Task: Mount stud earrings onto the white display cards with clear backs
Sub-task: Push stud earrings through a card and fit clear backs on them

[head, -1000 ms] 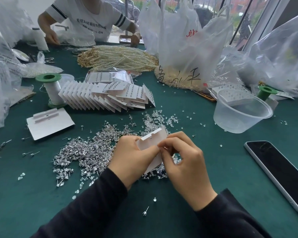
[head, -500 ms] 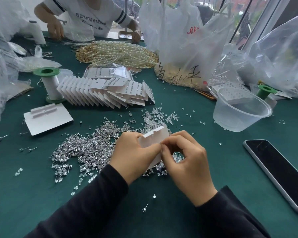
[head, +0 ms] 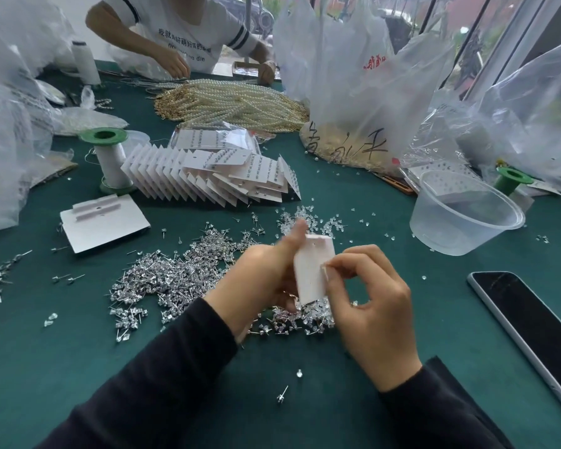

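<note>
Tilted a second ago, the white display card (head: 313, 270) now stands upright. The left hand (head: 259, 273) grips it, thumb raised, and the right hand (head: 376, 306) pinches its right edge, above stud earrings (head: 175, 280) and clear backs (head: 308, 218) heaped on the green table (head: 62, 367) by windows (head: 515, 24). A plastic bag (head: 353, 92) holds pale beads, near a clear tub (head: 467, 222)

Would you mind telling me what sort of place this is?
Most likely a small jewellery packing workshop: a heap of loose stud earrings on the green table, a fanned row of filled display cards, and pearl strands by a second person.
</note>
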The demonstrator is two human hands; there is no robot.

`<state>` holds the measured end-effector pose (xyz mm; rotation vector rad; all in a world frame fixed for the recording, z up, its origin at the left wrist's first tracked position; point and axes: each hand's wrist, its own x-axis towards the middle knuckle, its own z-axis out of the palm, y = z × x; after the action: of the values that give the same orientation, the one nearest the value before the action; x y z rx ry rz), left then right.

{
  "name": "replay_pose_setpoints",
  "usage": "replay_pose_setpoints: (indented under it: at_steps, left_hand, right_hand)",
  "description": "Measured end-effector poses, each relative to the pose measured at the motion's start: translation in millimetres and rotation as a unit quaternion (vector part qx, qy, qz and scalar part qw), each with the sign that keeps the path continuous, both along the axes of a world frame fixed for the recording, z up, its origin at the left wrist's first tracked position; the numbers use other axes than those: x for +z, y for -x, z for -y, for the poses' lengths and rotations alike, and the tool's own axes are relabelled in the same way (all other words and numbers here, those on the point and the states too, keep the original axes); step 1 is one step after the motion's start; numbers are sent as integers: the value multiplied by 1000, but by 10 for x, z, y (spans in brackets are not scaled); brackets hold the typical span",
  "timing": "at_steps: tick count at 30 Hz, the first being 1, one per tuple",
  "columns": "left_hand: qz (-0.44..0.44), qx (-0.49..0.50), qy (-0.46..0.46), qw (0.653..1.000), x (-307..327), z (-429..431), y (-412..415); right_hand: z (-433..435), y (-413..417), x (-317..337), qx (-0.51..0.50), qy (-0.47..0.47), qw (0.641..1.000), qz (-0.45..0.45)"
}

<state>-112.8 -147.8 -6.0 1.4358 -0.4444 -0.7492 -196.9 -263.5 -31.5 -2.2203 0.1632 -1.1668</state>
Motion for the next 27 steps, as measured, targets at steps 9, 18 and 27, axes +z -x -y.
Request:
replay_pose_setpoints:
  at_steps: [9,18,27]
  left_hand:
    - [400,103,-380,828,-190,-145,-376]
    - [446,113,-341,820,-195,-122,-357]
    - [384,134,-160,899,-67,-98,-232]
  right_hand:
    - [139,50,105,94,-440,893,-15]
    - [201,81,153,263,-673,690,-44]
    - [206,94,159,299,-700,645,-70]
